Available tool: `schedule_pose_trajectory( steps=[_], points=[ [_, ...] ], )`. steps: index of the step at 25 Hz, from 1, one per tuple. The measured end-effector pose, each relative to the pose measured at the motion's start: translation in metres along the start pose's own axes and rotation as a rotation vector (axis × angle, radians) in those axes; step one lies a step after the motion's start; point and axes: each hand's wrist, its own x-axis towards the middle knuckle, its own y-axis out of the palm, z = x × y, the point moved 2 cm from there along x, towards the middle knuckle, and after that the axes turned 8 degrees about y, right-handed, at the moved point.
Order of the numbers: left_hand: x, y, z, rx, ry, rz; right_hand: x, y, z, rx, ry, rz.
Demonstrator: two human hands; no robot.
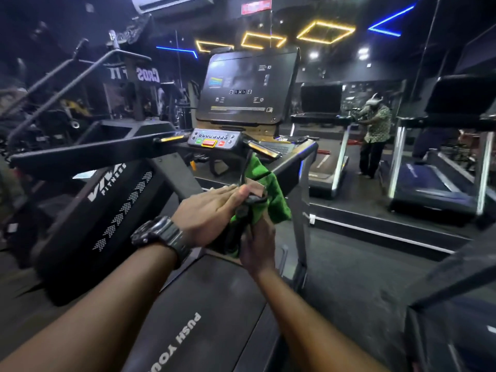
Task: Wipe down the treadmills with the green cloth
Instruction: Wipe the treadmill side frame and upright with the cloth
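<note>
A black treadmill stands in front of me, with its screen [247, 87] upright, a button panel [212, 140] below it and the belt [204, 312] under my arms. The green cloth [273, 189] hangs bunched in front of the right handrail [292, 162]. My left hand [212, 210], with a watch on its wrist, lies flat with straight fingers against the top of the cloth. My right hand [257, 242] grips the cloth's lower end from below. A black cord and clip [252, 201] hang from the console between my hands, along with a small brown tag.
The left handrail [88, 154] and a slanted side cover marked FITNESS [112, 205] are at my left. More treadmills [440, 183] stand to the right, where a person [375, 132] shows in what looks like a mirror. A dark rail [456, 280] crosses the lower right.
</note>
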Motion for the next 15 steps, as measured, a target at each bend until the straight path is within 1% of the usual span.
schedule_pose_trajectory(
  steps=[1, 2, 3, 4, 5, 6, 7, 8, 10, 11, 13, 14, 15],
  points=[
    [-0.002, -0.003, -0.003, 0.017, 0.078, -0.078, -0.015, 0.003, 0.003, 0.01, -0.002, -0.004],
    [-0.005, -0.005, -0.004, 0.028, 0.104, -0.113, -0.031, 0.004, 0.009, 0.027, -0.01, 0.012],
    [-0.005, -0.005, 0.002, 0.041, 0.047, -0.093, -0.041, 0.005, 0.013, 0.034, -0.033, 0.02],
    [-0.005, -0.006, 0.006, 0.049, -0.048, -0.046, -0.043, 0.004, 0.014, 0.042, -0.056, 0.018],
    [-0.003, -0.001, 0.013, 0.035, -0.095, -0.039, -0.035, 0.004, 0.015, 0.055, -0.063, 0.001],
    [-0.004, 0.001, 0.012, 0.029, -0.077, -0.054, -0.021, 0.004, 0.012, 0.074, -0.052, -0.013],
    [-0.004, 0.0, 0.008, 0.073, -0.064, -0.059, -0.005, 0.005, 0.011, 0.09, -0.023, -0.039],
    [-0.004, 0.001, 0.009, 0.091, -0.099, -0.039, 0.005, 0.007, 0.01, 0.087, 0.02, -0.065],
    [-0.002, 0.003, 0.021, 0.122, -0.133, -0.013, -0.014, 0.013, 0.013, 0.073, 0.074, -0.091],
    [0.0, 0.006, 0.022, 0.173, -0.092, 0.014, -0.032, 0.014, 0.018, 0.069, 0.032, -0.089],
    [0.0, 0.006, 0.028, 0.26, -0.069, 0.096, -0.058, 0.012, 0.023, 0.064, -0.063, -0.06],
    [-0.001, 0.007, 0.03, 0.278, -0.057, 0.105, -0.053, 0.011, 0.021, 0.05, -0.097, -0.058],
    [-0.001, 0.009, 0.031, 0.309, -0.045, 0.102, -0.038, 0.008, 0.02, 0.04, -0.094, -0.057]
  ],
)
